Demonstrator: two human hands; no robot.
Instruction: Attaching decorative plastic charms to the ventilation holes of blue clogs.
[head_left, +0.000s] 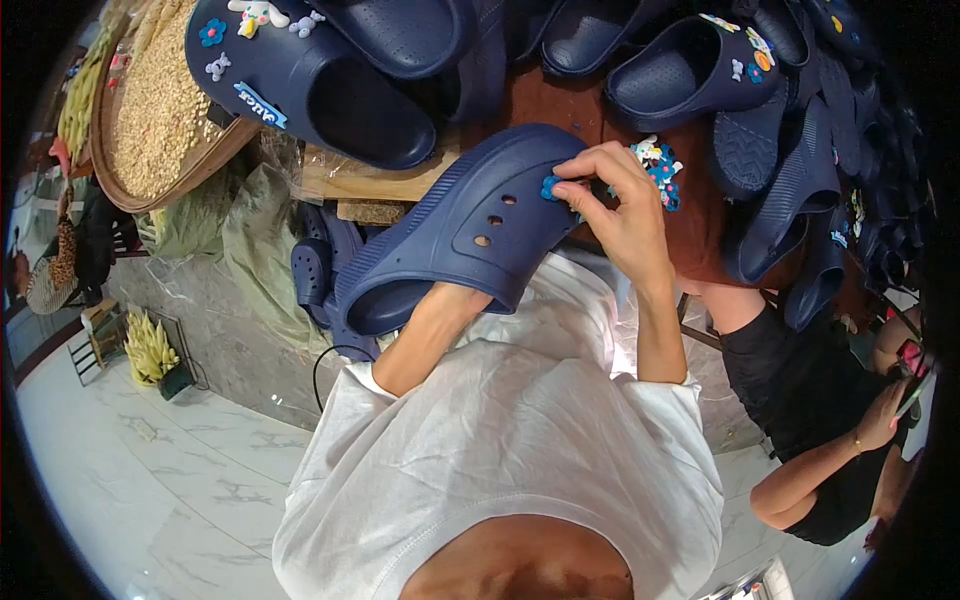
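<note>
Hands working one navy clog (450, 235): left hand (455, 300) is reaching inside it, fingers hidden; right hand (615, 200) is pinching blue charm (550, 187) w/ more clogs (330, 70) crowding table (560, 105) behind.

You hold a navy clog (460, 235) of matt, moulded foam-like plastic, smooth on top with ribbed grooves along its side. The blue charm (550, 187) at your right hand (615, 205) looks like soft, slightly glossy rubber. Your white shirt (520, 440) is plain matt cloth. The floor (150, 480) is glossy veined marble-look tile. The round tray (125, 190) holds rough, dry grain.
</note>
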